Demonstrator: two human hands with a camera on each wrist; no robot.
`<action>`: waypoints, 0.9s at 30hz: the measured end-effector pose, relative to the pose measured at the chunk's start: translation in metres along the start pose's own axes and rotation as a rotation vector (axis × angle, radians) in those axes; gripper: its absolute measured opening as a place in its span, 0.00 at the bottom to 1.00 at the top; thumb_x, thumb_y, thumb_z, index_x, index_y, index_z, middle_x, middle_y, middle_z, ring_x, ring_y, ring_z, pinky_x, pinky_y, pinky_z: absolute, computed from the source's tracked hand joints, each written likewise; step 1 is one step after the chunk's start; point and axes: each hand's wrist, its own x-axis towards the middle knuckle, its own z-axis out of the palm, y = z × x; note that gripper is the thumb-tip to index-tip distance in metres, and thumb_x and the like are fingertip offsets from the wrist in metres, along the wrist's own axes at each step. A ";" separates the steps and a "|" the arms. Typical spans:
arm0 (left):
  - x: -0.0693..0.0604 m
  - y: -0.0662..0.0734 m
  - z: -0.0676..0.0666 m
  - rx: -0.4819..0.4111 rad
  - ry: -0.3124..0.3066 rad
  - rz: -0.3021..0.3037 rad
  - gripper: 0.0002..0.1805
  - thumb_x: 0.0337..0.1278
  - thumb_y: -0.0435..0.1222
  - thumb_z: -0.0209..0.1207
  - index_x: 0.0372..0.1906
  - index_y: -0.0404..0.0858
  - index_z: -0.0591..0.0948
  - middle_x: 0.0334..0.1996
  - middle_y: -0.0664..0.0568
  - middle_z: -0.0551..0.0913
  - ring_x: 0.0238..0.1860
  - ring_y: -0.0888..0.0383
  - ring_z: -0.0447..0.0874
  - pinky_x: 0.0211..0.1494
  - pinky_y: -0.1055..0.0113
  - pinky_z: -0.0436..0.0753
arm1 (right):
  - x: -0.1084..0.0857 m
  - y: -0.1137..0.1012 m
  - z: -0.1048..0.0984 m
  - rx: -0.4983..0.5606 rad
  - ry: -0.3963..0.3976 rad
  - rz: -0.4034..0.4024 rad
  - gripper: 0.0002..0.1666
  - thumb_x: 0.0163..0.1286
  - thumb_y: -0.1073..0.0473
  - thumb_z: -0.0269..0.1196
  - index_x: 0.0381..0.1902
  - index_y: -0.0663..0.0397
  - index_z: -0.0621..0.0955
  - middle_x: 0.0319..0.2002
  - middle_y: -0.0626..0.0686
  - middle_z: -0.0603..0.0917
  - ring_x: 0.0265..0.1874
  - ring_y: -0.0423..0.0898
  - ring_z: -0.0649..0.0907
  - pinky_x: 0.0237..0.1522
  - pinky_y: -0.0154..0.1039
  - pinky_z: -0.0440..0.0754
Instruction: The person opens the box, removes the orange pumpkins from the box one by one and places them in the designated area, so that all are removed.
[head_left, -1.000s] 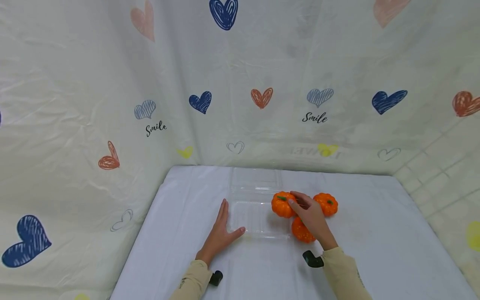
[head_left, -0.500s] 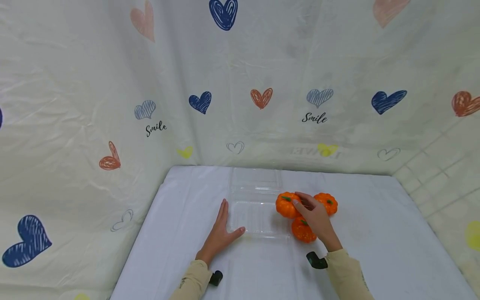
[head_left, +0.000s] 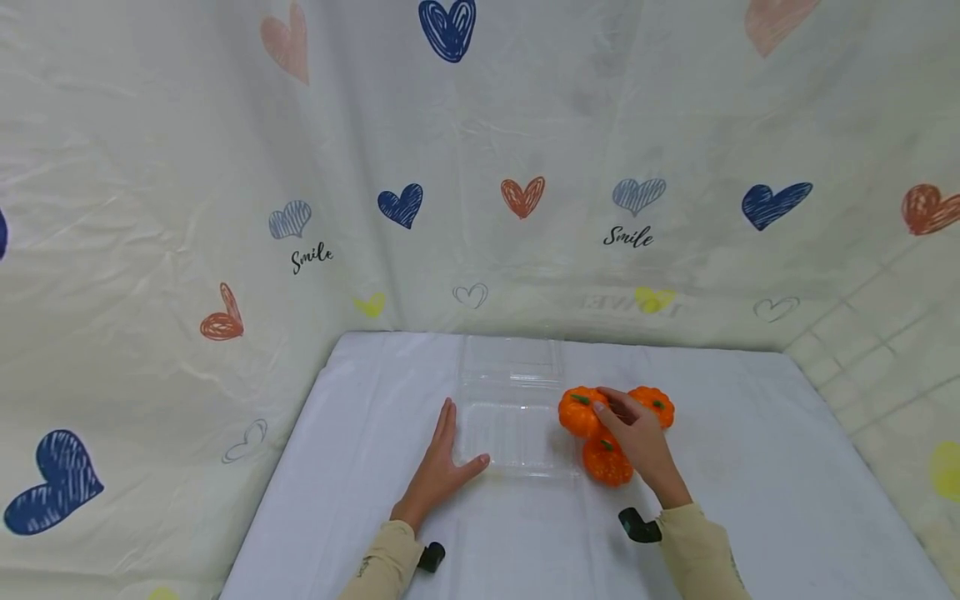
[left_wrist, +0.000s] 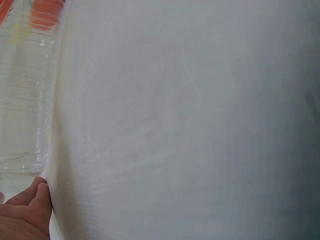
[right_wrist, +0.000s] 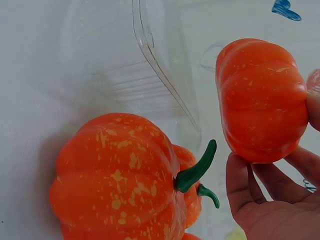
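Note:
In the head view my right hand (head_left: 637,437) pinches an orange toy pumpkin (head_left: 581,411) with a green stem at the right side of a clear plastic clamshell box (head_left: 517,437). The right wrist view shows this held pumpkin (right_wrist: 262,102) raised, with fingers and thumb around it. Two more pumpkins sit right of the box: one nearer me (head_left: 607,461), the other farther back (head_left: 652,406), partly hidden by my right hand. My left hand (head_left: 442,471), fingers straight and thumb spread, rests at the box's left front corner; the left wrist view shows its fingertips against the box edge (left_wrist: 47,150).
Behind the base, the box's lid (head_left: 512,358) lies folded back on the white tablecloth (head_left: 750,450). A white curtain (head_left: 480,125) printed with hearts hangs behind and beside the table. Dark wrist camera mounts (head_left: 639,526) stick out from the sleeves.
My right hand and the held pumpkin have shifted a little to the right, from over the box's right part toward the two other pumpkins. The left hand and box have stayed still.

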 end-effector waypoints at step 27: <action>0.000 0.000 0.001 -0.006 0.012 0.011 0.63 0.64 0.57 0.71 0.89 0.45 0.42 0.88 0.58 0.37 0.86 0.51 0.41 0.83 0.40 0.54 | -0.007 0.010 -0.015 -0.022 0.073 0.013 0.37 0.84 0.42 0.60 0.76 0.62 0.74 0.69 0.65 0.78 0.64 0.59 0.78 0.50 0.22 0.79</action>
